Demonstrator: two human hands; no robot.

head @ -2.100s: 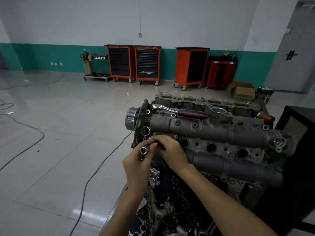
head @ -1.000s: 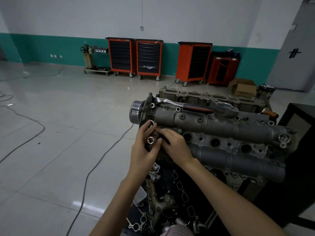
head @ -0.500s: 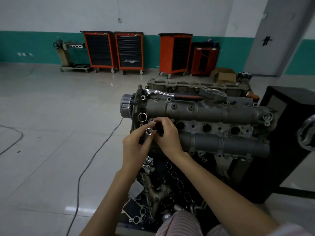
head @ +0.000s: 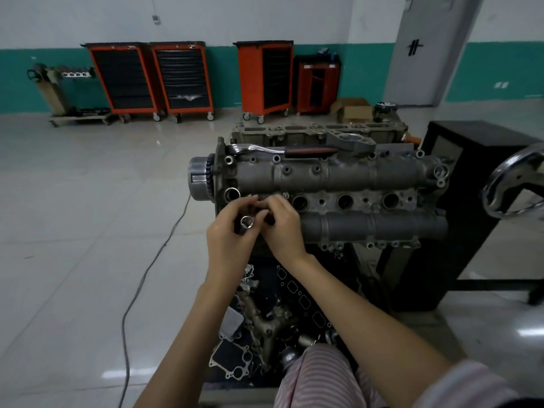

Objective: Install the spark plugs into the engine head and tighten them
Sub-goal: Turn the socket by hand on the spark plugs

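Hands unmoved; one socket (head: 246, 222), three open wells (head: 345, 201).

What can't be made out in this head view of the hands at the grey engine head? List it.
- What the right hand pinches: hidden by its own fingers.
- The leftmost plug well of the grey engine head: covered by both hands.
- The body of the shiny metal socket: wrapped by the left hand; only its open end shows.
- Whether the three open plug wells hold plugs: too dark.
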